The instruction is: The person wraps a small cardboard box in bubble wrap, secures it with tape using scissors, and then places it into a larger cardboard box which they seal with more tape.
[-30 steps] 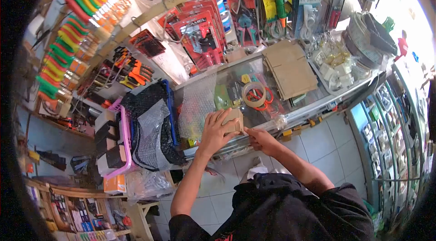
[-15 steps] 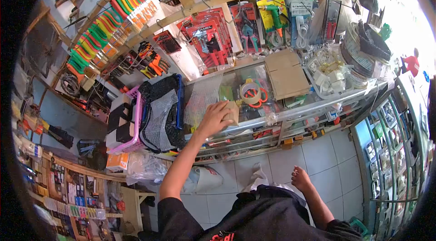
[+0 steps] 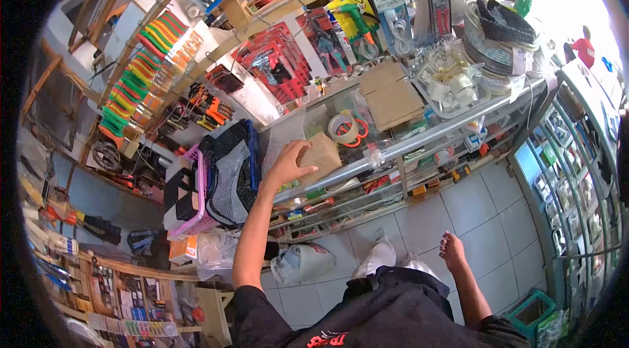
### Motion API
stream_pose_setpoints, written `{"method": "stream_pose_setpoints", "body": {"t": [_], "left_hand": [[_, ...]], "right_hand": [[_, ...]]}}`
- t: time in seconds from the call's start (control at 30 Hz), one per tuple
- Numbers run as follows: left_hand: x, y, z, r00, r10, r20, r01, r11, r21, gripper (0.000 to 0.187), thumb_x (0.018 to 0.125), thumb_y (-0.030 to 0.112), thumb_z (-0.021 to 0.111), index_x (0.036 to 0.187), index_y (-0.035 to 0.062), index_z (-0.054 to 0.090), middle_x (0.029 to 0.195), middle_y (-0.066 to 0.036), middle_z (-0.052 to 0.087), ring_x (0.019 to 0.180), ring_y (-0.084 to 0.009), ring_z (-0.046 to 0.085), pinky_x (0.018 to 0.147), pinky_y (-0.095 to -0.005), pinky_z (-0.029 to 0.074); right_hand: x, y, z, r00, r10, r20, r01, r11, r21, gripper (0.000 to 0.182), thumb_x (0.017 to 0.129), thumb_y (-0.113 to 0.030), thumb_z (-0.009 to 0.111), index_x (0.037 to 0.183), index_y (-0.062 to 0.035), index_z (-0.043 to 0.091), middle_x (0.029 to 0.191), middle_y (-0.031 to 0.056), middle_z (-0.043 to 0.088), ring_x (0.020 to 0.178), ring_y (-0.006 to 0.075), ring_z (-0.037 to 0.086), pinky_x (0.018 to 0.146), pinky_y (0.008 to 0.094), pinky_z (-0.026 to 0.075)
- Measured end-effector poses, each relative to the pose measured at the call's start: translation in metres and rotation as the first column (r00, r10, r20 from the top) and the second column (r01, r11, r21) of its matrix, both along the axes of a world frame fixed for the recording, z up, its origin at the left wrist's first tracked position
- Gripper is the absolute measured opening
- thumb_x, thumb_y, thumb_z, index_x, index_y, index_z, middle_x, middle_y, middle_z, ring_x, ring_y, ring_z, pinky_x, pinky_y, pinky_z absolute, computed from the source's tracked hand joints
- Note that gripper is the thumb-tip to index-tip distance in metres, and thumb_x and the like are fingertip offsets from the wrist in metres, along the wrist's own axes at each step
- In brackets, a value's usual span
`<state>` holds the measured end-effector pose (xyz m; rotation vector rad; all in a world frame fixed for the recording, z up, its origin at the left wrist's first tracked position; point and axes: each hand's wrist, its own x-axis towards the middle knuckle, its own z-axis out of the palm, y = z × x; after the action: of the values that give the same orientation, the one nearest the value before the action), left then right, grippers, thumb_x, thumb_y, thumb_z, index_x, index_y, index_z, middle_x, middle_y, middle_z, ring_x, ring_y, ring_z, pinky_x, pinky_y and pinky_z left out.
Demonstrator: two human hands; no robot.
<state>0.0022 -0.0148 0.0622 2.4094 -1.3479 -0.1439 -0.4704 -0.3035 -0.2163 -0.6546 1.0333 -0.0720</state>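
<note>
My left hand (image 3: 289,163) reaches over the glass counter and grips the left end of a small brown cardboard box (image 3: 322,155). Its fingers lie on the upper side and its thumb rests on the near face. Just behind the box, a roll of tape (image 3: 343,130) lies on the glass with red-handled scissors (image 3: 358,135) partly under it. My right hand (image 3: 452,250) hangs beside my body above the tiled floor, its fingers loosely bent and a little apart. Nothing shows in it.
The glass counter (image 3: 386,159) also bears flat cardboard (image 3: 390,96) and a tray of small fittings (image 3: 452,82). A pink basket (image 3: 200,200) stands at its left end. Packaged tools hang above, and a glass cabinet (image 3: 557,191) stands at right. Farther off is a person in red (image 3: 582,50).
My left hand has shifted from the top of the cardboard box to its left end, so more of the box shows. The view has turned slightly. My right hand still hangs low.
</note>
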Motion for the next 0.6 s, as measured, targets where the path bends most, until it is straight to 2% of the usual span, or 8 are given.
{"method": "stream_pose_setpoints", "body": {"t": [0.07, 0.2, 0.3, 0.33, 0.4, 0.47, 0.53, 0.6], "left_hand": [[-0.017, -0.002, 0.017, 0.957, 0.046, -0.288, -0.084, 0.989, -0.120, 0.066, 0.085, 0.032, 0.085, 0.137, 0.0081, 0.052, 0.136, -0.012, 0.058, 0.125, -0.0251, 0.056, 0.103, -0.0395, 0.048], [-0.032, 0.006, 0.011, 0.683, -0.053, -0.728, -0.306, 0.885, -0.351, 0.052, 0.099, 0.031, 0.073, 0.139, 0.0064, 0.050, 0.131, -0.009, 0.059, 0.120, -0.0164, 0.056, 0.102, -0.0341, 0.047], [-0.042, 0.011, 0.003, 0.510, -0.150, -0.847, -0.415, 0.820, -0.395, 0.045, 0.104, 0.028, 0.066, 0.141, 0.0077, 0.049, 0.125, -0.006, 0.062, 0.116, -0.0148, 0.058, 0.102, -0.0335, 0.047], [-0.047, 0.013, 0.001, 0.474, -0.126, -0.872, -0.411, 0.843, -0.346, 0.046, 0.104, 0.030, 0.066, 0.141, 0.0080, 0.049, 0.124, -0.005, 0.062, 0.114, -0.0140, 0.058, 0.101, -0.0330, 0.047], [-0.053, 0.018, -0.004, 0.400, -0.079, -0.913, -0.398, 0.882, -0.251, 0.046, 0.105, 0.032, 0.065, 0.141, 0.0087, 0.049, 0.120, -0.004, 0.063, 0.111, -0.0126, 0.058, 0.100, -0.0319, 0.047], [-0.044, 0.026, -0.023, 0.447, -0.102, -0.889, -0.047, 0.989, -0.137, 0.052, 0.104, 0.038, 0.066, 0.142, 0.0095, 0.048, 0.122, -0.004, 0.063, 0.117, -0.0137, 0.058, 0.103, -0.0319, 0.046], [-0.051, 0.021, -0.031, 0.482, -0.148, -0.864, 0.176, 0.982, -0.070, 0.052, 0.103, 0.040, 0.068, 0.142, 0.0114, 0.048, 0.123, -0.006, 0.064, 0.124, -0.0154, 0.057, 0.105, -0.0336, 0.045], [-0.062, 0.016, -0.036, 0.539, -0.206, -0.817, 0.311, 0.950, -0.035, 0.049, 0.105, 0.035, 0.065, 0.143, 0.0104, 0.047, 0.132, -0.008, 0.063, 0.128, -0.0155, 0.056, 0.107, -0.0352, 0.046]], "right_hand": [[0.015, 0.004, 0.003, 0.996, 0.055, 0.069, -0.056, 0.998, 0.005, 0.019, 0.101, -0.036, 0.061, 0.093, -0.0190, 0.057, 0.071, -0.0059, 0.051, 0.061, 0.0105, 0.047, 0.056, 0.0286, 0.035], [0.055, 0.020, 0.056, 0.972, 0.164, 0.167, -0.145, 0.982, -0.120, 0.017, 0.103, -0.033, 0.060, 0.095, -0.0176, 0.057, 0.072, -0.0050, 0.054, 0.064, 0.0095, 0.050, 0.058, 0.0279, 0.038], [0.082, 0.030, 0.084, 0.937, 0.220, 0.270, -0.191, 0.973, -0.129, 0.018, 0.104, -0.033, 0.059, 0.097, -0.0161, 0.057, 0.076, -0.0044, 0.058, 0.067, 0.0090, 0.054, 0.064, 0.0265, 0.042], [0.090, 0.033, 0.094, 0.923, 0.232, 0.308, -0.201, 0.971, -0.129, 0.019, 0.104, -0.034, 0.060, 0.097, -0.0159, 0.057, 0.077, -0.0043, 0.059, 0.068, 0.0088, 0.054, 0.065, 0.0263, 0.043], [0.107, 0.038, 0.110, 0.880, 0.316, 0.354, -0.278, 0.948, -0.154, 0.023, 0.105, -0.033, 0.059, 0.114, -0.0121, 0.057, 0.094, 0.0011, 0.060, 0.082, 0.0125, 0.060, 0.074, 0.0303, 0.048], [0.124, 0.050, 0.138, 0.826, 0.372, 0.424, -0.335, 0.928, -0.163, 0.033, 0.106, -0.033, 0.058, 0.130, -0.0107, 0.052, 0.113, 0.0063, 0.058, 0.101, 0.0169, 0.060, 0.086, 0.0354, 0.050], [0.143, 0.072, 0.177, 0.757, 0.403, 0.514, -0.380, 0.912, -0.155, 0.047, 0.107, -0.032, 0.057, 0.146, -0.0116, 0.042, 0.136, 0.0114, 0.053, 0.127, 0.0222, 0.056, 0.101, 0.0417, 0.050], [0.166, 0.091, 0.189, 0.657, 0.472, 0.587, -0.445, 0.872, -0.203, 0.061, 0.104, -0.031, 0.062, 0.155, -0.0146, 0.033, 0.144, 0.0121, 0.049, 0.135, 0.0241, 0.049, 0.107, 0.0422, 0.045]]}}
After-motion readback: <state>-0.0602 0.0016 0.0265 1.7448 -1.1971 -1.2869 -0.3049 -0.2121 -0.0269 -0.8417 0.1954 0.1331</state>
